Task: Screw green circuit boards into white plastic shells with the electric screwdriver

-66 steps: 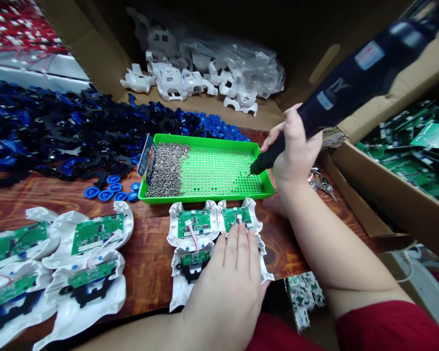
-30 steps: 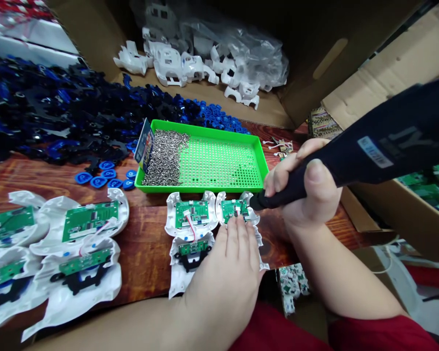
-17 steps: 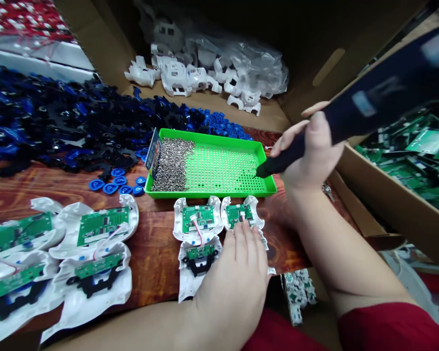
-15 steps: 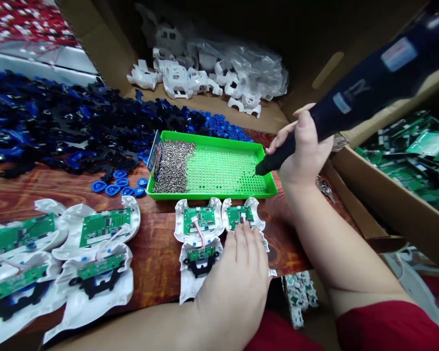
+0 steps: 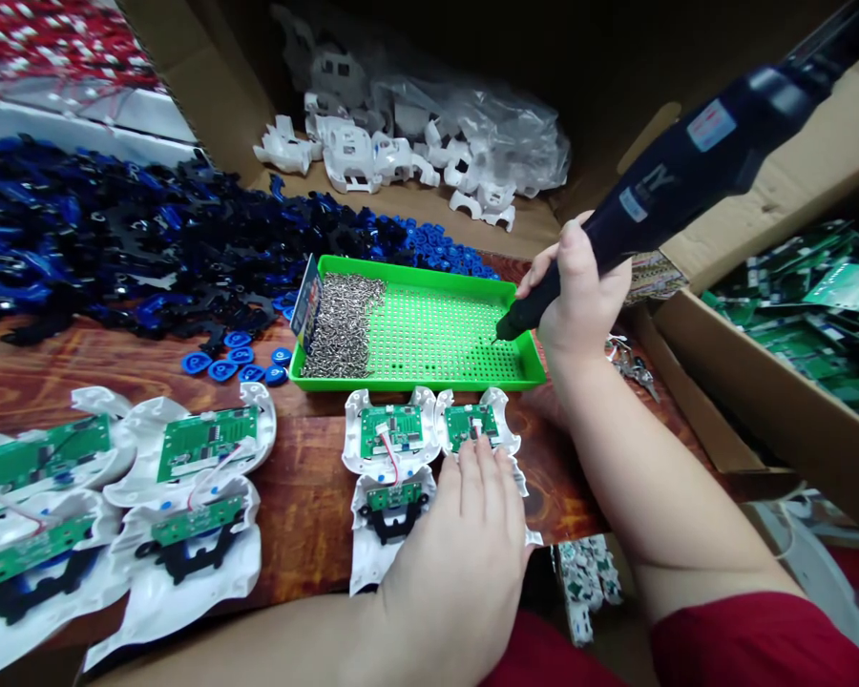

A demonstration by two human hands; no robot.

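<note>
My right hand [image 5: 579, 296] grips a dark electric screwdriver [image 5: 680, 172], its tip down in the right end of a green perforated tray [image 5: 472, 377] that holds a heap of small silver screws [image 5: 340, 320]. My left hand [image 5: 465, 544] lies flat, fingers stretched, on a white plastic shell [image 5: 476, 429] with a green circuit board, just in front of the tray. A second white shell with a board and a red wire [image 5: 390, 439] lies beside it on the left.
Several more white shells with green boards [image 5: 193, 458] lie at the left on the wooden table. Blue and black plastic parts [image 5: 115, 248] are heaped behind. White housings and a plastic bag [image 5: 429, 153] sit at the back. A cardboard box of green boards [image 5: 802, 315] stands at the right.
The screwdriver went from the board beside my left hand up into the right end of the green tray and stays there, tip down. My left hand has stayed on the shell.
</note>
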